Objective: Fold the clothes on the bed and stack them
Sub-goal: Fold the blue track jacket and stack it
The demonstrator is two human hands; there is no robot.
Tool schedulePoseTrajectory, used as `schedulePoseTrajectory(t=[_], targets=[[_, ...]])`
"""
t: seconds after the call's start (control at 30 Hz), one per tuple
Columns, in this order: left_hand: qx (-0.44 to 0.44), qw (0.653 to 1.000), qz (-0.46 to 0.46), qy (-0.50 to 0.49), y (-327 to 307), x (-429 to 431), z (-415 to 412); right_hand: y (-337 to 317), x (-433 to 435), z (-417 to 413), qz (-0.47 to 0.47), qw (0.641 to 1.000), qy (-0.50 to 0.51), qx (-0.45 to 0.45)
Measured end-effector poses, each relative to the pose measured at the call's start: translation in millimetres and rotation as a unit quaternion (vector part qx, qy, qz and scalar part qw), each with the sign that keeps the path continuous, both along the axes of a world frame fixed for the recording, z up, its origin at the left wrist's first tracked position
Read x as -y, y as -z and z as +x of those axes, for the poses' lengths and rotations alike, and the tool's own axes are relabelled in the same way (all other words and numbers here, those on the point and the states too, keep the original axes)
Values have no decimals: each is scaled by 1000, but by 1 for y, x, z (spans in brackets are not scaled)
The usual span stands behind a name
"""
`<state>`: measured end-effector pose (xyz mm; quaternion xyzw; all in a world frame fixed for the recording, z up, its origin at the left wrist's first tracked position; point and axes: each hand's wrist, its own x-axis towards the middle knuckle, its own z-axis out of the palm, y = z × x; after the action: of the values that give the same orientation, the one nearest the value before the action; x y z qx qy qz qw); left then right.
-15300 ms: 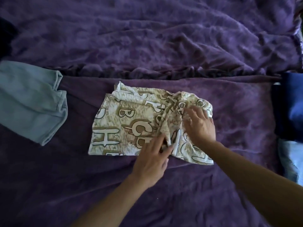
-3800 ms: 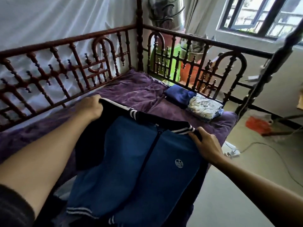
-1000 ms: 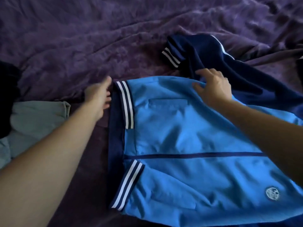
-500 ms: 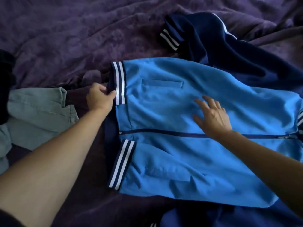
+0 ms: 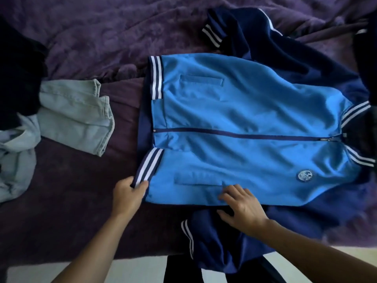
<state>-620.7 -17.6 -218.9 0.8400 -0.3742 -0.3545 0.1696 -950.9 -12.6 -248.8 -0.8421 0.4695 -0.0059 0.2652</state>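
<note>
Spreading across a bed (image 5: 106, 31) covered in a crumpled purple blanket (image 5: 67, 213), a bright blue jacket (image 5: 244, 111) lies flat and front up near the bed's front edge, hem to the left and collar to the right, zipped shut. A pale grey-green garment (image 5: 75, 113) sits rumpled just left of the jacket, apart from it, with a dark garment (image 5: 18, 68) heaped at the far left and partly over it. The jacket's navy far sleeve (image 5: 251, 31) is bunched on the blanket beyond the body, while the near sleeve (image 5: 216, 244) hangs over the bed's edge toward a strip of pale floor (image 5: 140, 268) below.

The person's hands work the jacket's near side, set apart from one another. The left hand (image 5: 127, 196) pinches the near corner of the striped hem band (image 5: 146, 168) between thumb and fingers. The right hand (image 5: 241, 207) lies flat with fingers spread and straight — fingertips on the blue body's near edge just below a welt pocket (image 5: 197, 181), thumb over the navy sleeve.

A dark zip (image 5: 234, 136) runs the length of the front, its pull close to the striped collar (image 5: 356, 111), and a small round badge (image 5: 305, 175) marks the chest on the near side — its design too small to make out
</note>
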Motion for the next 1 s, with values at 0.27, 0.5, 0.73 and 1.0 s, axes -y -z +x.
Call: schedulePoseTrajectory(t=[0.27,0.5,0.73,1.0], targets=[[214,951,199,96,4,-82,26,0,-65,-34,18,994,33,-106],[114,875,-70,466,1,-127,-80,-33,-78,-102,-68,977,159,-126],[61,901,-64,424,36,-134,-124,-16,-87,-170,32,951,109,-289],[-41,895,164,414,-33,-107,-57,-63,-99,-192,-27,969,221,-110]])
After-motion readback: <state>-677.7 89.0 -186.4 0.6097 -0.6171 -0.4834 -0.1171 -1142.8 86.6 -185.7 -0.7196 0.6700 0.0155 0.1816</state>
